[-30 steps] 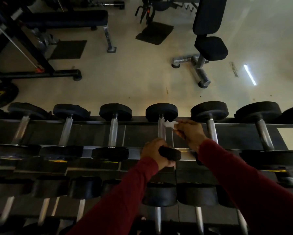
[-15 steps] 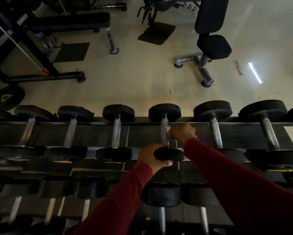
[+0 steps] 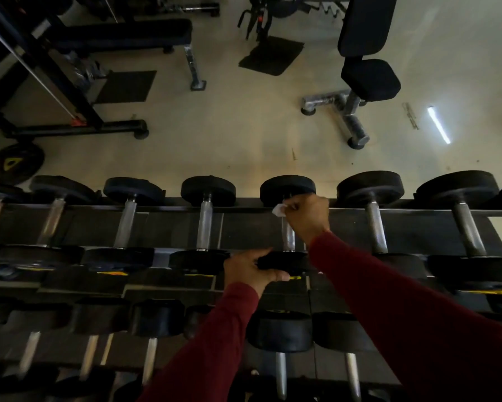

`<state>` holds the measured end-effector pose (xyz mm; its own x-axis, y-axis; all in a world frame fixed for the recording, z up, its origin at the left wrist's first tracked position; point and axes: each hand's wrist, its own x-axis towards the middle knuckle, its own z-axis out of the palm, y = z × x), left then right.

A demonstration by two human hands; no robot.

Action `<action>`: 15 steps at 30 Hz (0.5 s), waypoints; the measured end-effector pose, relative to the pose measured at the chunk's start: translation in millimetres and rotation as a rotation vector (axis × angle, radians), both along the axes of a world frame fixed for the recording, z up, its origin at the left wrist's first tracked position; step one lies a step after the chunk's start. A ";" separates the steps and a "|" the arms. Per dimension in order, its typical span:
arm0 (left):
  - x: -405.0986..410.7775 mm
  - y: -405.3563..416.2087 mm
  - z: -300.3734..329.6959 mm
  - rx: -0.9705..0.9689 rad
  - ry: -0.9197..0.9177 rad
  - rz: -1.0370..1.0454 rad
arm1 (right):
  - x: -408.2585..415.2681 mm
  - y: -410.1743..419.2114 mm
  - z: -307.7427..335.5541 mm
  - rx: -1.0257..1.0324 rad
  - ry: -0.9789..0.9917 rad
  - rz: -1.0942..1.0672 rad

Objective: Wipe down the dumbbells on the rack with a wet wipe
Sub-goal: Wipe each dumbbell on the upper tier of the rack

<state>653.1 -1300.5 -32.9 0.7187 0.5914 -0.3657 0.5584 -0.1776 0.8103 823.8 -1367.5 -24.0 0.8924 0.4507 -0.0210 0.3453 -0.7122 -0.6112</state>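
1. The right hand point(image 3: 306, 217) has slid up the chrome handle point(image 3: 288, 237) since a moment ago and now sits at its far end, just under the far head point(image 3: 287, 190); its grip is closed on the wet wipe point(image 3: 278, 210), which pokes out to the left
2. The left hand point(image 3: 251, 269) still steadies the near head point(image 3: 283, 261), grip closed around its edge
3. This dumbbell stays on the top tier of the rack point(image 3: 244, 227), fourth of the full ones from the left
4. Judging by the stroke, the handle looks nearly covered; the heads and the neighbouring dumbbells probably remain
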 end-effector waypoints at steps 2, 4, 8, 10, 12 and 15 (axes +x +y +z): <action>-0.2 2.5 2.3 0.002 0.008 -0.024 | 2.7 6.4 2.9 -0.037 -0.041 0.075; -0.5 4.5 4.3 -0.004 0.010 -0.042 | 3.8 6.7 5.2 -0.103 -0.027 0.160; -1.8 3.2 4.2 -0.017 -0.008 -0.027 | -2.0 -2.3 4.0 -0.311 0.058 0.395; -3.6 1.1 4.6 -0.028 -0.025 -0.016 | -7.9 -5.5 5.1 -0.399 0.059 0.481; -4.5 0.6 3.7 -0.031 -0.036 -0.006 | -9.6 -3.2 11.9 -0.482 -0.036 0.586; -4.8 1.3 5.4 -0.031 -0.040 -0.005 | 2.6 10.8 19.5 -0.535 -0.227 0.675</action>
<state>648.3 -1299.2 -27.5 0.7360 0.5764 -0.3549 0.5247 -0.1546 0.8371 826.3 -1356.7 -4.4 0.4482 0.8627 -0.2344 0.8672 -0.4833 -0.1205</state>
